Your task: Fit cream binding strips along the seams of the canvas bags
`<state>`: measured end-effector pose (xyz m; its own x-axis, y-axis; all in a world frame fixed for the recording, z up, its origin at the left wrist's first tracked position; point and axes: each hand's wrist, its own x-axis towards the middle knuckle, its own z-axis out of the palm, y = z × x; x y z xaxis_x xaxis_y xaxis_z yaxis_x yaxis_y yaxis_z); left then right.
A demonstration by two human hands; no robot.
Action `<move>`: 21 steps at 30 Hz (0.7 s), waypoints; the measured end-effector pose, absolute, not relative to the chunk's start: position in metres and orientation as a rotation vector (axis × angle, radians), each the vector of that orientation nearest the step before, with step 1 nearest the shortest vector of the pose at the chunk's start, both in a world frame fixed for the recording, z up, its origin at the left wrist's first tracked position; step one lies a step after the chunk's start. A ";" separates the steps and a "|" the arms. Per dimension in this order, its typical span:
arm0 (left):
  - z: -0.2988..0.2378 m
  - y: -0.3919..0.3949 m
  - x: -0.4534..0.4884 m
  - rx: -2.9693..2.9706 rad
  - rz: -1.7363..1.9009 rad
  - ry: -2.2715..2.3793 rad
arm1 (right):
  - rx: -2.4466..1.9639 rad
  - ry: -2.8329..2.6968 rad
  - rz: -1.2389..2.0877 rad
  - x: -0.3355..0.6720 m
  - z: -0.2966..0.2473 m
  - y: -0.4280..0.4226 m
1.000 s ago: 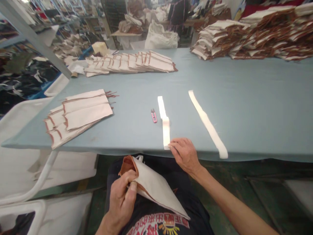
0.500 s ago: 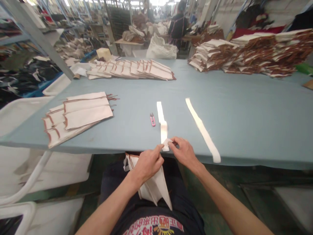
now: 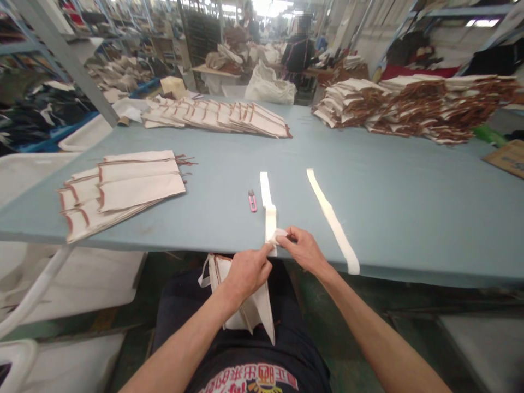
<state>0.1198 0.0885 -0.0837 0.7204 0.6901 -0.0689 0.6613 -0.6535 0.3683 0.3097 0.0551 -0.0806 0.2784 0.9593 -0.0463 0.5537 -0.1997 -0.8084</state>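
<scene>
My right hand [image 3: 303, 246] pinches the loose end of a white fabric strip [image 3: 271, 218] lying near the table's front edge. Something small and dark shows between its fingers, too little to name. Beside it, my left hand [image 3: 249, 275] is closed with curled fingers, its index fingertip touching the strip's near end. Whatever those curled fingers hold is hidden. Beneath the left hand, a cream fabric pouch [image 3: 262, 308] with brown edging stands on my lap, partly covered. Pink thread snips [image 3: 252, 201] lie left of the strip.
A second white strip [image 3: 332, 221] lies to the right. Cream pieces with brown edges [image 3: 141, 188] are fanned at left, more [image 3: 213, 115] along the back. Tall stacks [image 3: 413, 106] rise at back right. A white sack [image 3: 271, 83] and a person [image 3: 298, 54] are beyond the table.
My view has shifted slightly, so most of the table's things appear a little further left. Both hands stay at the strip's near end, the right still pinching it.
</scene>
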 end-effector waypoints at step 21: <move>-0.083 0.096 0.122 2.380 0.173 1.095 | -1.578 -1.224 0.788 0.332 -0.058 0.093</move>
